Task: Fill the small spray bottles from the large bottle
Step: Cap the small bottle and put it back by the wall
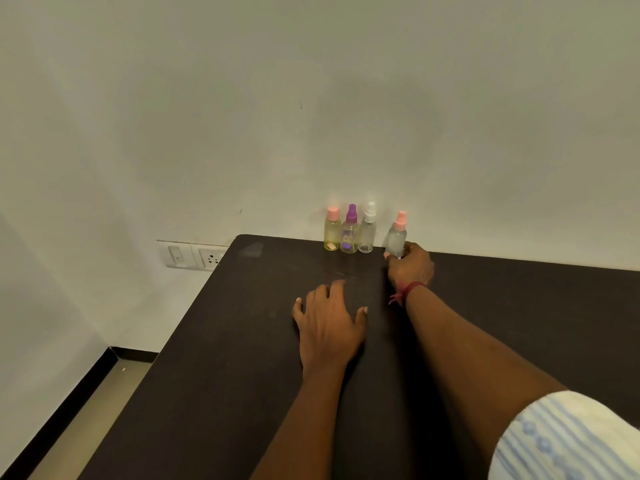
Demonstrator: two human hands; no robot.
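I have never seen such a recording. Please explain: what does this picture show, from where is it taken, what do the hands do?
No machine here: a person wears one camera on the head, looking down at two bare hands. A dark brown table stands against a pale wall. By the wall stand three small clear plastic spray bottles: pink-capped bottle with yellowish liquid, purple-capped bottle, white-capped bottle. The fingers of the right hand grip a frosted bottle with pink sprayer. The left hand rests open on the table.
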